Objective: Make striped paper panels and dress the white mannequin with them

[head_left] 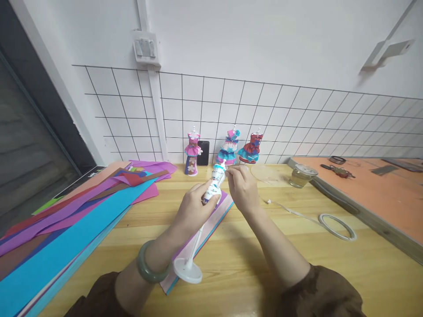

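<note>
A small white mannequin [215,181] with blue marks tilts over the table, its round white base [187,270] toward me. My left hand [194,202] is wrapped round its lower body. At the mannequin's upper right side, my right hand [242,187] is closed in a pinch close to the shoulder; what its fingertips hold, if anything, is too small to make out. Beneath the mannequin lie layered strips [211,224] of purple, pink, blue and red material.
Three dressed mannequins [192,152] and a dark phone [203,153] stand along the tiled wall. Coloured sheets [99,220] cover the left side. On the right are a glass cup [302,175], a white ring [337,226] with a strand, and an orange board [370,193].
</note>
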Action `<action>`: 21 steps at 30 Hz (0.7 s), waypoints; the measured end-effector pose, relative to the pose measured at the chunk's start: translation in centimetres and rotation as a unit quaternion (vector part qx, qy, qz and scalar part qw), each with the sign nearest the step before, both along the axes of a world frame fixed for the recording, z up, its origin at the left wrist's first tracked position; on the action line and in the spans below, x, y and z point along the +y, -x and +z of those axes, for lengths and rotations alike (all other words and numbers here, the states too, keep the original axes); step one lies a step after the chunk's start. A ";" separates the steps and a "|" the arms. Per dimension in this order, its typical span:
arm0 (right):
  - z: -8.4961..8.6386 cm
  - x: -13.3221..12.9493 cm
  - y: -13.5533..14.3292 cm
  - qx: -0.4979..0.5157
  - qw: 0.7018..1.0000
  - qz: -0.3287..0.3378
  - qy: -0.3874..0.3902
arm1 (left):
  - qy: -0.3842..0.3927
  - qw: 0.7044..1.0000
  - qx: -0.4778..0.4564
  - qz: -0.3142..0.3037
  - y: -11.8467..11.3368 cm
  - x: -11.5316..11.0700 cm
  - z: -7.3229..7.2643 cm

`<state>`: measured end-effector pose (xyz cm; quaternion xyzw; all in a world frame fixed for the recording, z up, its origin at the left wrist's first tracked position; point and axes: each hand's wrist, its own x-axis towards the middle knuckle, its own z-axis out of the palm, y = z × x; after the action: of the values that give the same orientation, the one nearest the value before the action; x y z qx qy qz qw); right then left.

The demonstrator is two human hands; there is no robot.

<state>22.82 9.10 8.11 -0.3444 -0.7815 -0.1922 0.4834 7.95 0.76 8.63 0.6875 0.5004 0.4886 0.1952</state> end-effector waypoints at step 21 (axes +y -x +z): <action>-0.6 0.4 0.0 0.003 0.999 0.039 0.018 | -0.056 0.986 0.136 0.080 -0.1 -0.4 0.3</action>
<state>22.83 9.53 7.54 -0.3229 -0.7962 -0.1580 0.4866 8.06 0.33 8.94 0.7154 0.5474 0.4316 0.0472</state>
